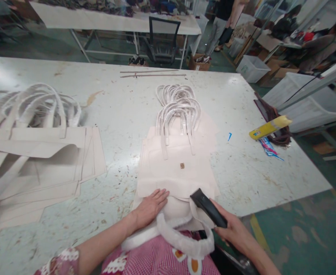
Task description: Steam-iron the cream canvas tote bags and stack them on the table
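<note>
pale panels (163,168) at table's near edge (282,200)

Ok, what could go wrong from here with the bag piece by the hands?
The right hand grips the black tool, its tip close to the edge of the beige piece; a slip could mark it. The left hand lies flat on the same piece, so sliding toward the tip might put fingers at risk. The white-wrapped handle loops against the checked clothing and might snag.
</note>
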Demonstrator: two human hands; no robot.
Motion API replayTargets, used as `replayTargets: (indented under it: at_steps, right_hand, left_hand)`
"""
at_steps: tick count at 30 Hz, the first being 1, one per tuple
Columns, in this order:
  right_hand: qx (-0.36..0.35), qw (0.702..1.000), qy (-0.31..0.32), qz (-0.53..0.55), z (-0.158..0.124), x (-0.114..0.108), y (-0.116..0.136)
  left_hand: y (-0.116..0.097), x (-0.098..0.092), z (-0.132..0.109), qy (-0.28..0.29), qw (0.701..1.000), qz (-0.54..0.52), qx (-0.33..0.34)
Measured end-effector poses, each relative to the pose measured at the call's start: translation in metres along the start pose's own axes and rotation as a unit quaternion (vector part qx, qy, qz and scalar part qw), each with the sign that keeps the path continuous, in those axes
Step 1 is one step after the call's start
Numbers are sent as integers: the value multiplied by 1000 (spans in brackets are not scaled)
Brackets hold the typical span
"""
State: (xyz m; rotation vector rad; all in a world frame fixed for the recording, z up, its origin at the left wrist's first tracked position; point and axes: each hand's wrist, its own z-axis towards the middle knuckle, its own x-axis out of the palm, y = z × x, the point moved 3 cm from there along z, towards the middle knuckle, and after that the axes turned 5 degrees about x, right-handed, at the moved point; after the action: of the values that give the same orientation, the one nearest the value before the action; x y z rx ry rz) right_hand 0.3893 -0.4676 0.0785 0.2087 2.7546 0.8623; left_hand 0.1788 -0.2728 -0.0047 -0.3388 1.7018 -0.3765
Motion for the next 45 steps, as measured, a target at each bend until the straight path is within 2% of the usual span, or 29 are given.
replayTargets:
  at_steps: [4, 7, 10, 13, 17, 19, 20, 21, 23, 24, 25, 26, 28, 30, 32, 35, 38, 42, 45]
  right_hand:
    - [-53, 998, -16, 4, 38, 17, 9]
    - [-109, 993, -49, 13, 58, 14, 28]
    - [-113, 992, -51, -35, 63, 13, 50]
    - [-156, 981, -8, -114, 57, 29, 77]
    - [-195, 942, 102, -253, 50, 74, 100]
    - [-215, 922, 121, -300, 53, 94, 104]
    - [-219, 917, 121, -310, 56, 102, 105]
    - [-217, 918, 117, -311, 59, 108, 104]
    - [-203, 927, 115, -293, 65, 116, 101]
    - [-194, 935, 116, -274, 68, 119, 101]
    - [-187, 944, 115, -246, 70, 120, 101]
    - [-182, 954, 104, -213, 73, 120, 103]
    - [-173, 974, 43, -141, 80, 114, 112]
    - [-174, 980, -36, -89, 88, 104, 124]
    - [-167, 981, -69, -77, 98, 97, 136]
    - [-140, 984, -42, -97, 112, 93, 150]
    - [-136, 982, -20, -126, 125, 93, 164]
    - [-158, 970, 11, -186, 141, 97, 193]
    - [-189, 961, 26, -202, 155, 114, 218]
  left_hand:
    - [-8, 11, -7, -27, 999, -22, -11]
    - [-11, 15, -11, -52, 998, -30, -13]
    - [-13, 18, -14, -67, 997, -36, -25]
    - [-17, 17, -19, -72, 996, -50, -33]
    - [-24, 1, -35, -99, 990, -97, -14]
    - [-20, -9, -45, -134, 982, -132, -10]
    - [-14, -14, -51, -176, 973, -141, -42]
    - [-4, -17, -57, -230, 957, -141, -103]
    - [21, -20, -68, -334, 899, -128, -251]
    - [32, -18, -71, -362, 873, -124, -302]
    - [42, -15, -72, -369, 860, -125, -330]
    - [50, -12, -70, -360, 860, -129, -338]
    - [60, -9, -61, -325, 875, -118, -339]
    - [64, -12, -48, -283, 890, -87, -346]
    - [65, -20, -30, -244, 914, -71, -317]
    - [61, -30, 1, -213, 944, -83, -238]
    - [56, -24, 22, -211, 953, -107, -188]
    - [57, -6, 24, -271, 935, -158, -168]
    - [62, -2, 17, -311, 913, -207, -166]
